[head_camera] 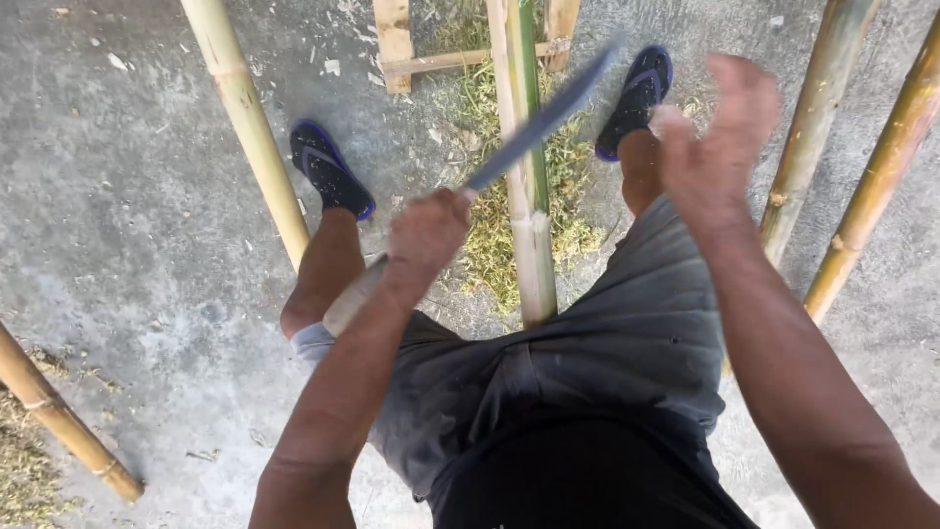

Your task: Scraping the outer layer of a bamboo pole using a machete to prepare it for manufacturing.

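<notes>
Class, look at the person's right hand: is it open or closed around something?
Open: the right hand is blurred, raised, fingers spread, holding nothing.

Quick count of what's here. Bamboo poles: five, namely one upper left [245, 118], one between the legs [527, 167], two on the right [813, 137] [881, 176], and one in the bottom left corner [59, 416]. Long blades: one [539, 122]. Sandals: two, both dark with blue trim [328, 168] [638, 96]. Hands: two, left hand [423, 240] and right hand [720, 137]. Wooden frames: one [431, 49]. Shavings piles: two, one in the middle [490, 235] and one in the corner [24, 470].
</notes>
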